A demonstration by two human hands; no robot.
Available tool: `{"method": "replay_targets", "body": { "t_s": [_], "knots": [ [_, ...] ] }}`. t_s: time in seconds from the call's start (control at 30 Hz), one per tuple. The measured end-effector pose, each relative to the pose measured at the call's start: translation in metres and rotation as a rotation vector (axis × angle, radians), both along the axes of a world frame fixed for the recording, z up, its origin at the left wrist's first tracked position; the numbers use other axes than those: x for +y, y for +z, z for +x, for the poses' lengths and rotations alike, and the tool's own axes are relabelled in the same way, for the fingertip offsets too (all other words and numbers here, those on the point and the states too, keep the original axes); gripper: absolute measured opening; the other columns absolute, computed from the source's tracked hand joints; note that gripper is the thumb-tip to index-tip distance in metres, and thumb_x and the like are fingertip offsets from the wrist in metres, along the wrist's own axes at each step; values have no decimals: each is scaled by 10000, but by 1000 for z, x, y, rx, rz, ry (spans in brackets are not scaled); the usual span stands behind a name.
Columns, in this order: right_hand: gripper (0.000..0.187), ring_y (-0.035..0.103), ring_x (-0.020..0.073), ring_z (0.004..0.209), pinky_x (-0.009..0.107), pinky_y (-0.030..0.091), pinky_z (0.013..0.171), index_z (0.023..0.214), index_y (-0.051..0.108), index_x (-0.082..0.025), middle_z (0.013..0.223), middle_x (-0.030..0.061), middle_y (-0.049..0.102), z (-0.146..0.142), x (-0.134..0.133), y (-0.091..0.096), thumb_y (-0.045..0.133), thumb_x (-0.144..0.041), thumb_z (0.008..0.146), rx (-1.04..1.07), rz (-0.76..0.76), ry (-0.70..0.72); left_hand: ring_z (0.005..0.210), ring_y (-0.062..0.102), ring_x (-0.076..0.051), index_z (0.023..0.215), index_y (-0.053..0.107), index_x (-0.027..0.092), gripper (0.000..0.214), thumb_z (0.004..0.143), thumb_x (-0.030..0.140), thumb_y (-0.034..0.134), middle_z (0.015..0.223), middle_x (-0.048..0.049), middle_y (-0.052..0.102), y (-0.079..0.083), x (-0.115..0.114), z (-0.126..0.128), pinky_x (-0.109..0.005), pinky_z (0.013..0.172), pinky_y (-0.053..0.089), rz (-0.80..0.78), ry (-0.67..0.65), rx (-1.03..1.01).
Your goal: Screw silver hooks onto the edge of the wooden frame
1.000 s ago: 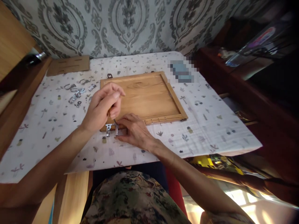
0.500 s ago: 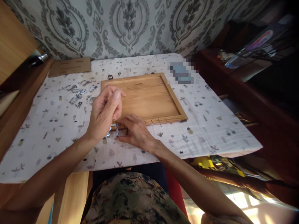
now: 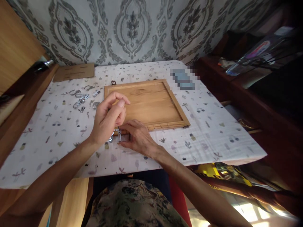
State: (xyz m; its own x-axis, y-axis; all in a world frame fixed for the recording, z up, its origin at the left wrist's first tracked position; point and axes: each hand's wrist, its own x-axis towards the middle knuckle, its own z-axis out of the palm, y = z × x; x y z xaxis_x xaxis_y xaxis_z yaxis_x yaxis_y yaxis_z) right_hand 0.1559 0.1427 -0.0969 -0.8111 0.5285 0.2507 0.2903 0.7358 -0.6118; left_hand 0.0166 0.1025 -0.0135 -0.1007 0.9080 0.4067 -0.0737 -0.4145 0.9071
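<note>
A shallow wooden frame lies flat on a patterned white tablecloth. At its near left corner sits a small metal bracket, partly hidden by my hands. My left hand hovers just above that corner, fingers pinched shut around a small screwdriver whose shaft points down at the bracket. My right hand rests on the cloth against the frame's near edge, thumb and fingertips closed on the bracket and holding it to the wood.
Several loose metal fittings lie left of the frame. A brown cardboard piece lies at the back left, and a blurred blue object at the back right. Dark wooden furniture borders the table's right side.
My left hand has shifted slightly right and lower over the bracket, hiding more of it. My right hand stays on the bracket. The view has tilted a little.
</note>
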Motion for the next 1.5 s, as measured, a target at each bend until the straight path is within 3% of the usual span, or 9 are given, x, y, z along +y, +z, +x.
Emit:
{"method": "replay_targets", "body": {
  "t_s": [0.1,0.2,0.47,0.7,0.9,1.17,1.23,1.4,1.5],
  "knots": [
    [476,608,289,1050,416,453,922,1167,703,-152,1124,112,699,0,0,0,855,-386,782,0,8,4,380,220,-72,883,614,203,159,1006,284,553,475,107,282,9,-7,1,-232,399,198,86,39,13],
    [515,597,285,1050,414,446,927,1188,700,-157,1117,110,697,0,0,-1,868,-398,766,5,19,9,371,179,-67,885,629,209,165,1009,270,538,469,106,269,14,-12,2,-235,390,179,81,-6,9],
    [465,569,281,1041,409,433,915,1149,706,-136,1096,118,682,0,0,0,832,-420,805,-28,27,16,378,169,-60,884,621,213,120,985,269,588,470,118,264,0,-10,4,-213,402,202,-6,-24,-34],
    [411,571,279,1063,424,439,941,1109,703,-143,1117,116,680,0,1,0,828,-396,810,-27,24,30,389,165,-61,902,618,206,131,1001,263,554,474,116,260,-2,-12,5,-220,420,183,-31,-34,-33],
    [444,586,311,1121,465,470,966,1162,707,-126,1192,148,671,0,1,1,841,-345,800,-18,7,25,369,152,-55,962,605,208,90,990,278,556,460,129,249,-2,-8,0,-199,403,186,-72,-198,19],
    [390,594,285,1099,445,456,976,1116,719,-156,1169,115,679,-1,0,-2,838,-357,804,2,15,18,355,115,-51,941,593,213,62,934,269,567,455,134,195,4,-1,-11,-193,375,174,-176,-354,45],
    [406,590,280,1103,433,448,975,1144,712,-166,1169,107,681,-1,0,-2,834,-362,811,2,8,19,361,146,-53,928,605,204,86,945,287,585,460,130,214,3,-2,-9,-191,383,190,-150,-305,44],
    [477,581,282,1094,432,439,964,1201,696,-147,1167,125,690,0,0,-1,822,-402,819,-2,11,18,387,240,-71,835,622,209,206,977,358,603,466,95,322,-4,-3,2,-211,393,220,-27,41,-19],
    [468,582,284,1081,426,440,949,1177,706,-143,1151,124,692,0,0,0,825,-412,814,-16,9,15,379,136,-61,804,619,214,227,978,360,606,450,111,249,-5,-2,6,-211,383,163,-22,42,-53]
  ]
}}
